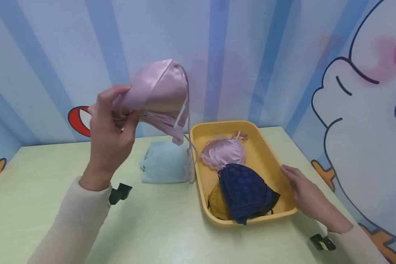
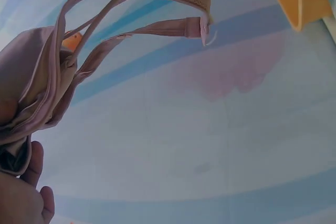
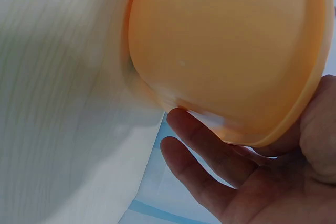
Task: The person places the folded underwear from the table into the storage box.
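My left hand (image 1: 110, 126) is raised above the table and grips a folded pink satin bra (image 1: 156, 93), its straps (image 2: 157, 24) dangling down. A yellow tray (image 1: 267, 146) stands at the right and holds a pink lace bra (image 1: 222, 151), a navy bra (image 1: 245, 190) and a mustard one (image 1: 217, 205) under it. My right hand (image 1: 301, 187) lies with straight fingers against the tray's right rim (image 3: 236, 77); in the right wrist view its fingers (image 3: 210, 150) touch the tray's outer wall from below.
A folded light blue garment (image 1: 165, 161) lies on the pale green table (image 1: 151, 227) just left of the tray. A wall with blue stripes and cartoon figures closes off the back and right side.
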Tool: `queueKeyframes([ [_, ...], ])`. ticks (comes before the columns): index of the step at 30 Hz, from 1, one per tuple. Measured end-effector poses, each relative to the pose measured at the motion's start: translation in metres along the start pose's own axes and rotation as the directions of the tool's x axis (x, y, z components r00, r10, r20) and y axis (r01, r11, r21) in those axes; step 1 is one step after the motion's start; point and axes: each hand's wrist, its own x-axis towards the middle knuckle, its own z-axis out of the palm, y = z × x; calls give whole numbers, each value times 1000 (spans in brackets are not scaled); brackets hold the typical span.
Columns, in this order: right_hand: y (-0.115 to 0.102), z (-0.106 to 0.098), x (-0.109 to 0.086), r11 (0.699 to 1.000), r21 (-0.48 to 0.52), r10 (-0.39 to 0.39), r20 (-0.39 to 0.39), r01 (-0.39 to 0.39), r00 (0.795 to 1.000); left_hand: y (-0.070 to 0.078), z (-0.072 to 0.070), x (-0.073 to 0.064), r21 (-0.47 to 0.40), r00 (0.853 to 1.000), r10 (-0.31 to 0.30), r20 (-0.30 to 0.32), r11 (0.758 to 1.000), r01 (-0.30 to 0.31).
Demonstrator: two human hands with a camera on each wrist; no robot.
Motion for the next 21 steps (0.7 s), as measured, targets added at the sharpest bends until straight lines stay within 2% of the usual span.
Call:
queueKeyframes([
  [4,1,0,0,1000,5,2,1,-2,1000,2,21,1,-53,999,39,-9,998,-39],
  [7,1,0,0,1000,7,3,4,-3,1000,5,34,5,-82,995,89,-52,992,-93],
  [11,2,1,0,1000,5,8,2,-8,1000,10,49,14,-74,982,150,-111,985,-159],
  [13,2,0,-1,1000,13,8,3,-8,1000,11,57,18,-72,978,162,-129,982,-172],
  [21,1,0,-1,1000,19,9,5,-9,1000,3,83,16,-72,981,169,-93,982,-176],
])
